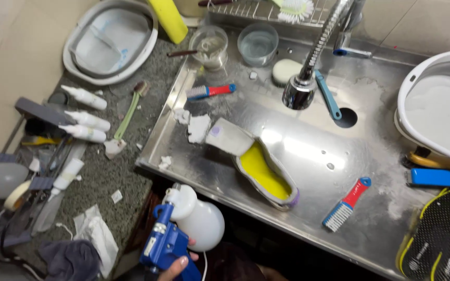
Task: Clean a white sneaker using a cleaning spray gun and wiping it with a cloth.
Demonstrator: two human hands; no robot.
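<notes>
A grey shoe (259, 164) with a bright yellow inside lies on its side in the steel sink (308, 151). At the bottom edge, my left hand (179, 264) grips the blue trigger of a white spray bottle (196, 218), held in front of the sink's near rim and just left of the shoe. My right hand is out of view. A red and blue brush (346, 204) lies in the sink to the right of the shoe. A second small brush (210, 91) rests near the sink's back left corner.
A flexible tap (308, 73) hangs over the sink. A white bucket (436, 104) stands at the right, a black and yellow insole (441, 234) below it. Two glass bowls (235, 44) and soap (285, 70) sit behind. The stone counter (131, 171) holds white bottles (84, 125), tools and a grey basin (111, 41).
</notes>
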